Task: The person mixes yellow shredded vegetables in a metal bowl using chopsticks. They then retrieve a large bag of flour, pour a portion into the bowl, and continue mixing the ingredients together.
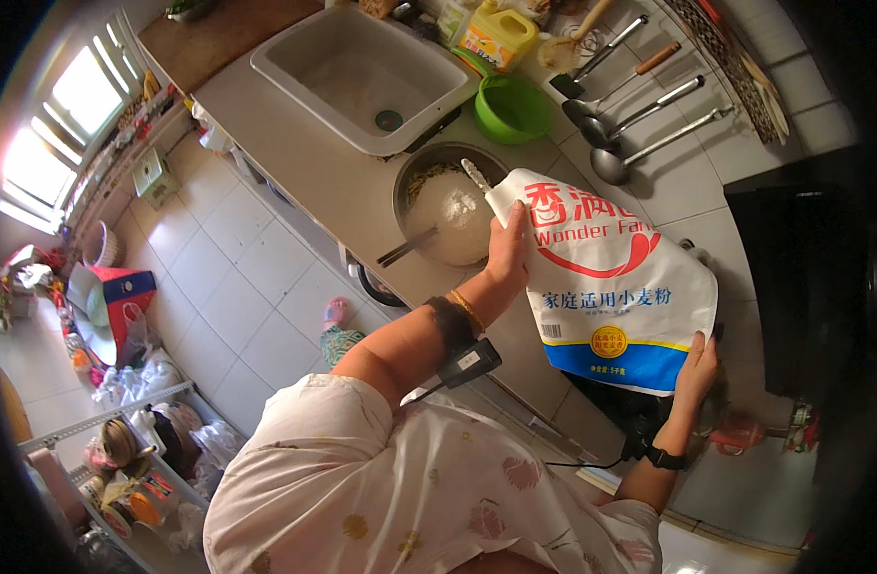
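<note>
A large printed woven flour bag (603,287), tilted, is held between my two hands. My left hand (509,247) grips it near its mouth, with the thumb on the front face. My right hand (697,369) has hold of the bottom corner. From the mouth sticks a narrow white flour-coated tip (476,174); whether it is a utensil or a fold of the bag I cannot tell. Beneath it stands a round metal basin (402,194) with a heap of white flour (461,206) over shredded greenish food (425,179). Chopsticks (408,246) lean on the basin's near rim.
A white sink (324,79) and a green plastic dipper (510,107) lie beyond the basin. A yellow oil jug (497,36) stands behind. Ladles and spatulas (614,161) hang on the tiled wall. A dark appliance (790,280) is at right, a loaded shelf rack (134,459) lower left.
</note>
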Available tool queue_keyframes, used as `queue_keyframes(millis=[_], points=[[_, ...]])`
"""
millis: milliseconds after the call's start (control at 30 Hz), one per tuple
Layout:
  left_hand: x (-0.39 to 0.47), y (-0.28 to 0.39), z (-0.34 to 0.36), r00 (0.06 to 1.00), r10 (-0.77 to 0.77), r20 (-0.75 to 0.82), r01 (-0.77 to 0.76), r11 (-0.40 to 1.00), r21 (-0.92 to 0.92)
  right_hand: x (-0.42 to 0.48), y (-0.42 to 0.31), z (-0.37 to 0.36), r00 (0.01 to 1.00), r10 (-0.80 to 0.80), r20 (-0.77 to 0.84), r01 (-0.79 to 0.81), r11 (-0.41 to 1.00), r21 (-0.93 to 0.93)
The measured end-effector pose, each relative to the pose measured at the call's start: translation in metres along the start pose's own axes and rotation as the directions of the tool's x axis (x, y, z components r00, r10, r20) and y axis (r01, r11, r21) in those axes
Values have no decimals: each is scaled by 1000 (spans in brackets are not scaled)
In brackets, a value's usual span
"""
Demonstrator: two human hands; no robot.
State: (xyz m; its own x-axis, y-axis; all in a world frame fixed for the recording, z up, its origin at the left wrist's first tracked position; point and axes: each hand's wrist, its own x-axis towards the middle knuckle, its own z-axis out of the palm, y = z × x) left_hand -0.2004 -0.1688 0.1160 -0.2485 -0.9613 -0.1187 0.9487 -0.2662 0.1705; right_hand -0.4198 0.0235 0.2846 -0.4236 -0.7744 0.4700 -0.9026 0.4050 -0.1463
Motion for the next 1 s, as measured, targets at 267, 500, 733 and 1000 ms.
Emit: queue_keyframes(millis=[267, 500, 733, 1000], points=[[1, 10, 4, 996, -83, -42, 87, 992, 96, -14, 22, 28, 999, 6, -35, -5, 1000, 26], [6, 10, 5, 999, -44, -5, 44, 987, 156, -25, 29, 41, 991, -11, -132, 23, 996, 87], [12, 17, 2, 999, -28, 23, 22, 971, 236, -43, 40, 60, 993, 117, 16, -118, 967, 224], [19, 23, 5, 988, -104, 113, 79, 976, 201, -56, 90, 56, 794, 82, 602, -606, 191, 773]])
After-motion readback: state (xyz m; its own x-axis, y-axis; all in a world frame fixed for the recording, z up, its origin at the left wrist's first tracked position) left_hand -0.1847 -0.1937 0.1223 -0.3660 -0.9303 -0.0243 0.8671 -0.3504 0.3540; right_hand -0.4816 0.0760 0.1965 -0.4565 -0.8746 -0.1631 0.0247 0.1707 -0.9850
